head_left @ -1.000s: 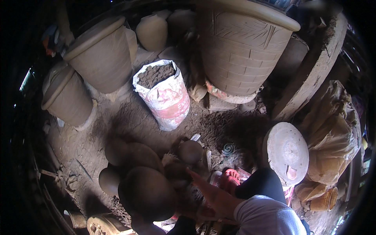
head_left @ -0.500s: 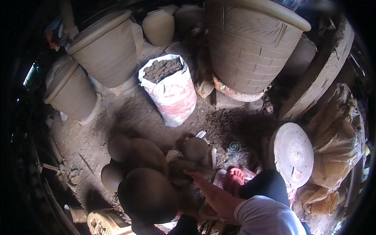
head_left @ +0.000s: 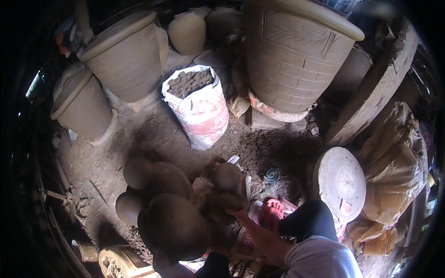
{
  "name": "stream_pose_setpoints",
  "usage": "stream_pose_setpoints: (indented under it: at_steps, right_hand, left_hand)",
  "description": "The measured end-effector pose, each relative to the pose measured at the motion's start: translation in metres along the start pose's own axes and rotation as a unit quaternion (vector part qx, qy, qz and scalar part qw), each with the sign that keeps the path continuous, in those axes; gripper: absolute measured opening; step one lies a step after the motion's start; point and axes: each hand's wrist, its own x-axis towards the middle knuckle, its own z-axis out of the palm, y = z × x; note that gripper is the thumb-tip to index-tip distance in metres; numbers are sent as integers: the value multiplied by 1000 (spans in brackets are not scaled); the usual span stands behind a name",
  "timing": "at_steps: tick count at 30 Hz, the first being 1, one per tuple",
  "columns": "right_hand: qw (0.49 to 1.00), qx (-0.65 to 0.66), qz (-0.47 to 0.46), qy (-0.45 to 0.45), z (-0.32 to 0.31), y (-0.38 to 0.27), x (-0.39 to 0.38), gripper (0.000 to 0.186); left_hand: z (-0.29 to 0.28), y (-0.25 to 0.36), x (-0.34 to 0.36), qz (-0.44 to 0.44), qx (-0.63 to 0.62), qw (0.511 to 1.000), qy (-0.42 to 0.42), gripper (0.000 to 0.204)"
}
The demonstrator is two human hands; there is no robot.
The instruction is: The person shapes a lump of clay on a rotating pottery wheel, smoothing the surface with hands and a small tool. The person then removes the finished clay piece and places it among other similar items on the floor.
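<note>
My right hand reaches in from the lower right, its fingers stretched out and apart. Its fingertips are at the right side of a dark rounded clay piece in shadow; whether they touch it I cannot tell. Just beyond sits a smaller round clay piece. To the left is a large dark round clay form, with a broad one behind it and two smaller balls, one far and one near. My left hand cannot be made out in the shadow at the lower middle.
A white and pink sack full of crumbly clay stands ahead. Large clay pots rise at the far left, and a brick-patterned pot at the far right. A pale round disc leans beside my right knee, near crumpled plastic sheeting.
My right hand has drawn back slightly toward me and to the right, off the dark clay piece's top. The whole view has shifted slightly. The clay pieces keep their arrangement.
</note>
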Motion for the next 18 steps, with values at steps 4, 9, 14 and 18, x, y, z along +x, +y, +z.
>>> stream_pose_setpoints:
  at_steps: [4,9,14,18]
  right_hand:
    - [972,133,189,43,-8,-15,2,89]
    - [956,191,219,-41,-13,-24,5,90]
    - [948,229,217,-39,-18,-37,-13,82]
    - [949,241,201,-22,-10,-60,-27,71]
  left_hand:
    - [5,5,-5,88,58,994,-9,25]
    - [10,26,-3,-62,-27,998,3,24]
    - [14,37,3,-112,-47,992,21,23]
    - [16,29,3,-61,-24,998,12,23]
